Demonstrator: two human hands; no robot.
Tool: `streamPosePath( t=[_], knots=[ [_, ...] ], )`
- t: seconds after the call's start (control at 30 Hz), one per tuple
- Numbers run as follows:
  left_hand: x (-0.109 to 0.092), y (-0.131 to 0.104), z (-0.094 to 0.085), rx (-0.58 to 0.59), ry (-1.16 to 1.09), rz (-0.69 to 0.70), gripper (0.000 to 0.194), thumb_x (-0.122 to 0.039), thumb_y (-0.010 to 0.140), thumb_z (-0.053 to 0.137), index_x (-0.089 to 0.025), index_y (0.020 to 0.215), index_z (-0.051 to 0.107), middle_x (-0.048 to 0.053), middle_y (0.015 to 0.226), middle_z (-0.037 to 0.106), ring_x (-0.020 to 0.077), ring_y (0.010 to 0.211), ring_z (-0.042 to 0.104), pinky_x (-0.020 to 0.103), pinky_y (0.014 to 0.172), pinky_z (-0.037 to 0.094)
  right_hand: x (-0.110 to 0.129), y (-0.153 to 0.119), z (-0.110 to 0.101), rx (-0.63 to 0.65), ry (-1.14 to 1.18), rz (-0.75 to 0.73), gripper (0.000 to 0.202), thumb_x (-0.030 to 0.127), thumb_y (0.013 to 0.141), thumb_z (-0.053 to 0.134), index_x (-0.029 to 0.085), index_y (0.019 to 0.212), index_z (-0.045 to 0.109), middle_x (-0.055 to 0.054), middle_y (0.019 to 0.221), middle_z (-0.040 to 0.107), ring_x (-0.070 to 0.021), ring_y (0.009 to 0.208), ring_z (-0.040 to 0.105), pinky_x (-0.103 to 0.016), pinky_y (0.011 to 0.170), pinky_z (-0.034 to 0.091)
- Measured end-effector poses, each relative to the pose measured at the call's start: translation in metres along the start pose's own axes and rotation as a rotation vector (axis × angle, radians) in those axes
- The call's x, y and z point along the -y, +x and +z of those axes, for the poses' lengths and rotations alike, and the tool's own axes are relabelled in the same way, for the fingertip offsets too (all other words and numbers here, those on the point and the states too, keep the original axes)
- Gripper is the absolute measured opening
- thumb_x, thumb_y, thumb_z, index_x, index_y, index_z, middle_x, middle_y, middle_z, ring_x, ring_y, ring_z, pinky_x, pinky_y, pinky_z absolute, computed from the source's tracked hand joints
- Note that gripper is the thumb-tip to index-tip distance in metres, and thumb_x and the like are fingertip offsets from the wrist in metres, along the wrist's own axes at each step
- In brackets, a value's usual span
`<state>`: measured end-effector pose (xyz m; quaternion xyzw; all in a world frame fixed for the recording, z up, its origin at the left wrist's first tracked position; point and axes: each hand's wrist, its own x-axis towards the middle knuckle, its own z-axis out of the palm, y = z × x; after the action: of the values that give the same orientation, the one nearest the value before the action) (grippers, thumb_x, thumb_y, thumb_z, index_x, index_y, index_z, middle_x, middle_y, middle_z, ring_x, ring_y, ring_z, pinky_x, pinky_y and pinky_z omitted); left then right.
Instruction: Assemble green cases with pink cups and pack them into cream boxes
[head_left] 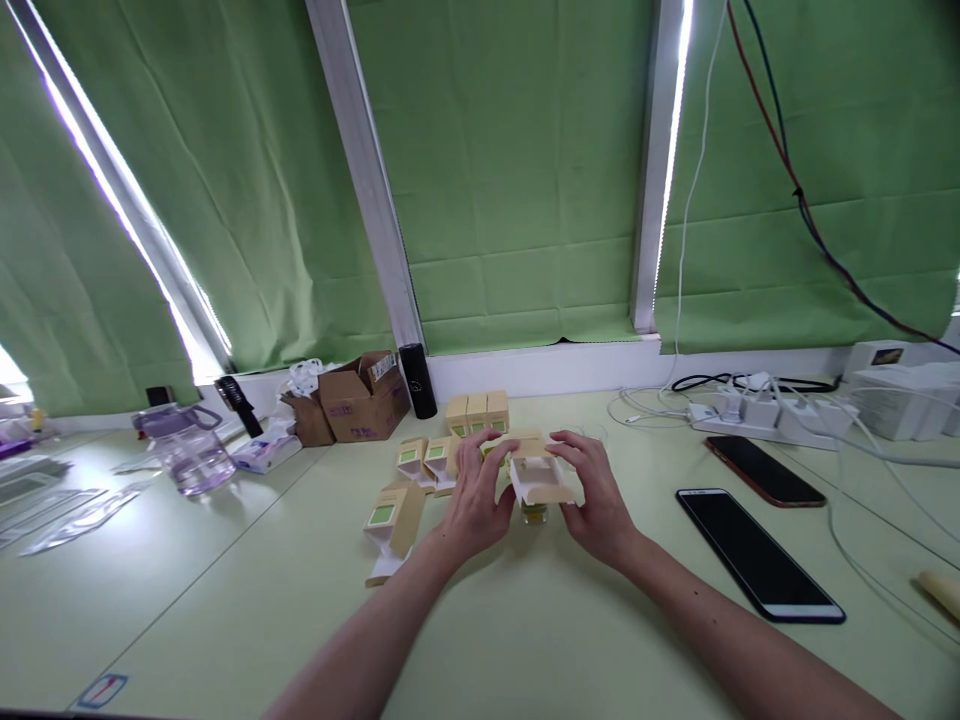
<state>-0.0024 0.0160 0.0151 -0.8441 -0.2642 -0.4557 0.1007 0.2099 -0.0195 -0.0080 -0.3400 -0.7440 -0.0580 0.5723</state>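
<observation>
Both hands are round a small open box [541, 478] with a white inside and tan flaps. My left hand [478, 490] grips its left side with bent fingers, and my right hand [596, 500] has thumb and fingers on its right side. Just under the box, a small glass jar [534, 514] with something yellowish shows on the table. To the left of my left hand lies an open tan box [397, 520] with a green label. Two more small boxes [426, 460] sit behind it, and a row of three closed boxes [478, 410] stands farther back.
Two phones [759, 550] lie at the right, near a power strip [772, 420] with chargers and cables. At the back left are a cardboard carton [364, 405], a black cylinder [418, 381], a hairbrush [238, 405] and a purple-lidded jug [187, 455].
</observation>
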Motion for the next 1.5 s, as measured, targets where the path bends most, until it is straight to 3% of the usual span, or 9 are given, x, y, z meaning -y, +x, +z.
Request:
streamPosePath(
  t=[0.13, 0.33, 0.63, 0.73, 0.83, 0.97, 1.1, 1.3, 1.5],
  knots=[
    [0.001, -0.003, 0.002, -0.056, 0.048, 0.088, 0.057, -0.002, 0.080, 0.059, -0.024, 0.132, 0.048, 0.017, 0.133, 0.046, 0.0323, 0.129, 0.046, 0.054, 0.104, 0.046, -0.004, -0.002, 0.000, 0.025, -0.061, -0.057, 0.060, 0.012, 0.092, 0.052, 0.031, 0.148, 0.039, -0.014, 0.143, 0.048, -0.0337, 0.133, 0.050, -0.057, 0.101, 0.051],
    [0.005, -0.006, 0.004, -0.168, 0.084, 0.166, 0.045, -0.016, 0.083, 0.071, -0.026, 0.121, 0.049, 0.016, 0.131, 0.045, 0.0321, 0.125, 0.050, 0.054, 0.098, 0.050, -0.016, -0.008, 0.007, -0.055, -0.100, 0.093, 0.056, 0.020, 0.094, 0.056, 0.026, 0.146, 0.038, -0.015, 0.136, 0.054, -0.0343, 0.129, 0.051, -0.060, 0.106, 0.048],
    [0.000, -0.010, 0.002, -0.119, -0.024, 0.148, 0.054, -0.021, 0.080, 0.076, -0.025, 0.125, 0.046, 0.018, 0.135, 0.041, 0.0358, 0.131, 0.049, 0.056, 0.103, 0.048, -0.020, -0.010, 0.009, -0.051, -0.125, 0.179, 0.047, 0.023, 0.093, 0.056, 0.025, 0.139, 0.044, -0.014, 0.131, 0.057, -0.0343, 0.122, 0.054, -0.059, 0.101, 0.049],
    [-0.008, -0.005, -0.002, -0.102, -0.179, 0.065, 0.063, -0.030, 0.076, 0.079, -0.023, 0.129, 0.045, 0.021, 0.140, 0.043, 0.0399, 0.137, 0.045, 0.059, 0.107, 0.045, -0.018, -0.009, 0.009, -0.050, -0.117, 0.172, 0.048, 0.024, 0.094, 0.056, 0.025, 0.140, 0.043, -0.014, 0.130, 0.058, -0.0345, 0.121, 0.054, -0.059, 0.101, 0.049],
    [-0.012, -0.002, 0.000, -0.138, -0.349, -0.083, 0.052, -0.025, 0.082, 0.075, -0.025, 0.127, 0.048, 0.018, 0.139, 0.053, 0.0362, 0.138, 0.046, 0.060, 0.111, 0.043, -0.018, -0.009, 0.009, -0.056, -0.109, 0.168, 0.048, 0.025, 0.094, 0.056, 0.025, 0.141, 0.043, -0.014, 0.130, 0.058, -0.0345, 0.121, 0.054, -0.059, 0.101, 0.049],
    [-0.013, -0.003, 0.008, -0.193, -0.699, -0.318, 0.054, -0.035, 0.091, 0.071, -0.024, 0.137, 0.046, 0.017, 0.141, 0.052, 0.0319, 0.133, 0.052, 0.051, 0.108, 0.048, -0.017, -0.009, 0.009, -0.064, -0.098, 0.159, 0.048, 0.026, 0.095, 0.056, 0.025, 0.142, 0.043, -0.014, 0.131, 0.057, -0.0342, 0.122, 0.054, -0.059, 0.101, 0.049],
    [-0.011, -0.002, 0.012, -0.155, -0.976, -0.509, 0.055, -0.047, 0.092, 0.071, -0.020, 0.135, 0.051, 0.015, 0.129, 0.063, 0.0291, 0.121, 0.062, 0.044, 0.105, 0.050, -0.013, -0.008, 0.009, -0.068, -0.083, 0.170, 0.047, 0.026, 0.096, 0.055, 0.025, 0.142, 0.043, -0.015, 0.132, 0.057, -0.0339, 0.123, 0.054, -0.059, 0.102, 0.048],
    [-0.007, -0.001, 0.014, -0.231, -1.139, -0.681, 0.072, -0.050, 0.089, 0.075, -0.023, 0.146, 0.040, 0.013, 0.124, 0.067, 0.0267, 0.118, 0.065, 0.040, 0.100, 0.051, -0.007, -0.006, 0.007, -0.048, -0.045, 0.155, 0.044, 0.024, 0.098, 0.053, 0.026, 0.141, 0.043, -0.014, 0.133, 0.055, -0.0327, 0.126, 0.053, -0.058, 0.104, 0.048],
    [-0.013, 0.001, 0.012, -0.144, -1.199, -0.787, 0.075, -0.051, 0.087, 0.077, -0.024, 0.145, 0.038, 0.011, 0.117, 0.073, 0.0257, 0.108, 0.070, 0.038, 0.094, 0.053, 0.006, -0.004, 0.006, -0.005, 0.042, 0.127, 0.046, 0.019, 0.098, 0.049, 0.029, 0.143, 0.044, -0.014, 0.138, 0.050, -0.0320, 0.133, 0.050, -0.057, 0.106, 0.049]
  ],
)
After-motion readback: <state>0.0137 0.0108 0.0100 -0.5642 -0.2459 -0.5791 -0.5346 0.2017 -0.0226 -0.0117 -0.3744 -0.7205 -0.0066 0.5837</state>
